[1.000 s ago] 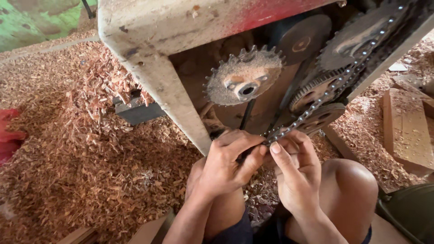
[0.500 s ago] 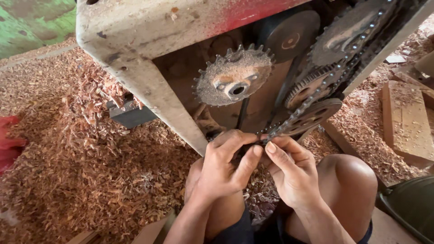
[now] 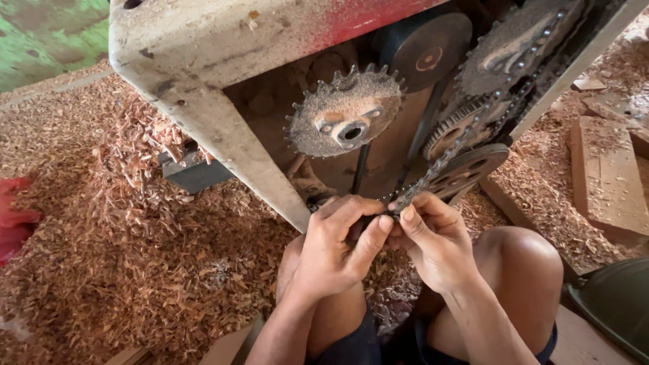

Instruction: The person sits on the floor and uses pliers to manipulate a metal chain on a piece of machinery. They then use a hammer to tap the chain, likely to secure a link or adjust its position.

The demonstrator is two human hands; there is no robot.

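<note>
Left hand [image 3: 334, 247] and right hand [image 3: 433, 243], fingertips together, both pinch the lower end of the greasy grey metal roller chain [image 3: 439, 162] running up-right to the dusty toothed steel sprocket [image 3: 345, 122] above; oily links could slip, catching fingers.

Reddish wood shavings [image 3: 122, 270] cover the floor; a wooden plank [image 3: 608, 176] lies at right, dusted with shavings; a dark metal block [image 3: 193, 172] sits among them; a red cloth [image 3: 13, 216] at left
</note>
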